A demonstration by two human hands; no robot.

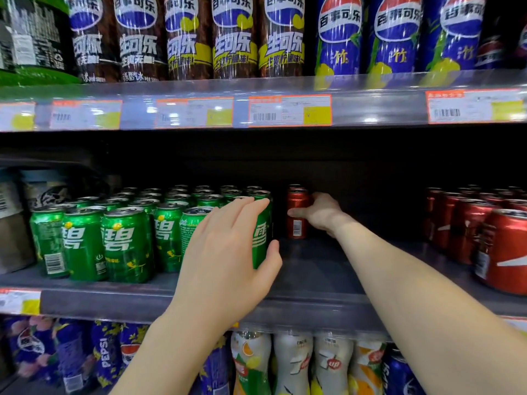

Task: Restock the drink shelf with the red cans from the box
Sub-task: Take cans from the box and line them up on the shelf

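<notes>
Barcode [297, 225] faces out on upright red can [296, 205].

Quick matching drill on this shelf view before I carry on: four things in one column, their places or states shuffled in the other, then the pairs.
1. left hand
2. right hand
3. block of red cans
4. tall bottles

A. on the top shelf
B. grips a single red can deep in the middle shelf
C. rests against the front green can
D. right end of the middle shelf

Pairs: 1-C, 2-B, 3-D, 4-A
</notes>
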